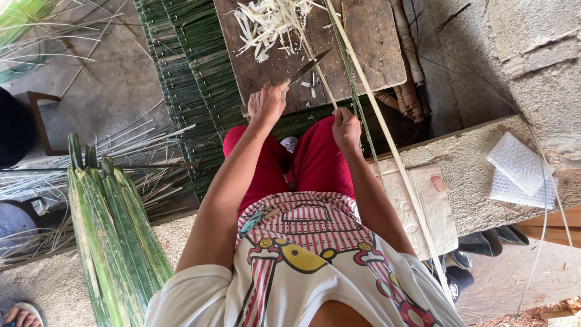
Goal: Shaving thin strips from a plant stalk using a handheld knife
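Close to the camera, a bundle of long green leaves (pixel 115 242) stands by the person's left side, smooth and pointed. On the other side lies a flat woven mat (pixel 423 206), pale and rough, on a gritty stone ledge (pixel 478 169). Farther out, the left hand (pixel 266 104) is closed around the handle of a knife (pixel 305 68) with a thin, shiny blade. The right hand (pixel 345 128) is pinched shut on a thin pale strip (pixel 321 72), which the blade touches. Both rest over a worn brown wooden board (pixel 369 48). Curly white shavings (pixel 266 24) sit piled at its far end. Beside the board, flat dark green strips (pixel 193 79) lie in neat rows.
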